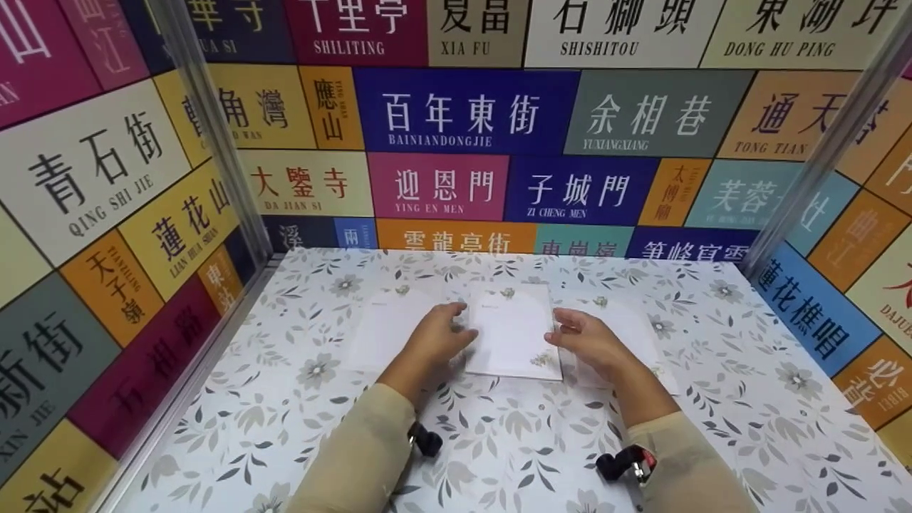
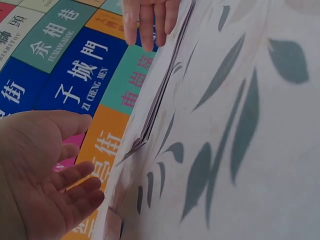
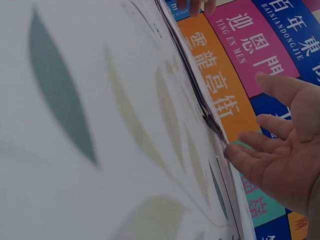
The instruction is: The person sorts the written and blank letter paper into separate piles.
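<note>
Lying flat: 3 papers [image 1: 385, 328], ctr pc [image 1: 511, 331] btwn L hand [image 1: 433, 338] & R hand [image 1: 588, 338].

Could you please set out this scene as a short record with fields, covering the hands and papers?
Middle stack: white paper, small floral prints at top and lower right
Left paper: white, partly behind the left hand
Right paper: white, partly behind the right hand
Left hand position: at the stack's left edge, contact unclear
Right hand position: at its right edge, contact unclear
Tabletop: white with leaf-and-flower pattern
</note>
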`<state>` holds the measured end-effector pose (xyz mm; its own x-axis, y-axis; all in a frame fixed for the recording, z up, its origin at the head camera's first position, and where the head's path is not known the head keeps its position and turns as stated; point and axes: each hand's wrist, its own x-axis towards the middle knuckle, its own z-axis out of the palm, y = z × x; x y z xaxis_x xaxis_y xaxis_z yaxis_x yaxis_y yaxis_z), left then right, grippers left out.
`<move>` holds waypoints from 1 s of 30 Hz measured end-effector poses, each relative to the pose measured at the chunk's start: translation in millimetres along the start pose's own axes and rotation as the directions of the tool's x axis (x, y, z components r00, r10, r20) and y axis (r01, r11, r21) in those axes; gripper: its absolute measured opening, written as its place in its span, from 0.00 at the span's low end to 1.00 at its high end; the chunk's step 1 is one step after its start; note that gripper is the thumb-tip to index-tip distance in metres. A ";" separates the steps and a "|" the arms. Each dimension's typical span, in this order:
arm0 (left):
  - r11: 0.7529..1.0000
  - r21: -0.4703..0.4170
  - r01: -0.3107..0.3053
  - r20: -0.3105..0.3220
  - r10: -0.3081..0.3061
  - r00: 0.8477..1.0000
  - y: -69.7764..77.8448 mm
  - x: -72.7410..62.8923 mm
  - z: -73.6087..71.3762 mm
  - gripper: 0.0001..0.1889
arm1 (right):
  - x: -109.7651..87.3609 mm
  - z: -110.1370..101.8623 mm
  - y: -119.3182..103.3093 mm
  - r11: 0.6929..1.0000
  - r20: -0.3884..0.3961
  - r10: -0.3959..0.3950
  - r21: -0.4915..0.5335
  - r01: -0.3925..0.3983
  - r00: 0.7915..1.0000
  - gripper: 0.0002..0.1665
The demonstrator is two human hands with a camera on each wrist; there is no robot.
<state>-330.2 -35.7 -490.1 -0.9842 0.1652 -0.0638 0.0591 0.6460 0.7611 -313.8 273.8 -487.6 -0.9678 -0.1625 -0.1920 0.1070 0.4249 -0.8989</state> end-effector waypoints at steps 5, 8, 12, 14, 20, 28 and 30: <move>0.987 0.140 -0.081 0.129 0.063 0.990 -3.5 -4.2 2.9 0.41 | -1.1 1.9 0.7 0.994 0.062 -0.005 -0.105 0.011 0.998 0.53; 0.974 0.196 -0.115 0.193 0.077 0.978 -5.0 -6.2 3.9 0.44 | -1.2 3.9 3.0 0.984 0.100 -0.026 -0.171 0.043 0.995 0.52; 0.954 0.268 -0.136 0.244 0.069 0.967 -4.7 -8.6 6.0 0.45 | -1.7 3.8 7.1 0.963 0.145 -0.047 -0.255 0.083 0.988 0.51; 0.937 0.313 -0.158 0.262 0.075 0.962 -4.8 -10.0 7.2 0.44 | -2.0 3.1 8.1 0.955 0.151 -0.034 -0.286 0.077 0.988 0.51; 0.895 0.397 -0.202 0.284 0.090 0.955 -8.0 -12.3 9.5 0.41 | -0.8 3.2 8.0 0.928 0.136 0.023 -0.372 0.029 0.990 0.49; 0.875 0.426 -0.228 0.279 0.112 0.954 -9.6 -11.4 11.0 0.38 | -0.6 3.2 7.6 0.908 0.135 0.006 -0.416 0.051 0.991 0.45; 0.874 0.426 -0.233 0.278 0.119 0.953 -9.3 -11.6 10.7 0.38 | -0.8 2.7 7.6 0.898 0.143 -0.020 -0.433 0.081 0.989 0.44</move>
<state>-317.5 -35.6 -503.4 -0.8847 0.4416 -0.1495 0.3525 0.8435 0.4053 -311.5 274.8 -495.3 -0.9271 -0.2969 -0.2286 -0.0805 0.7537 -0.6523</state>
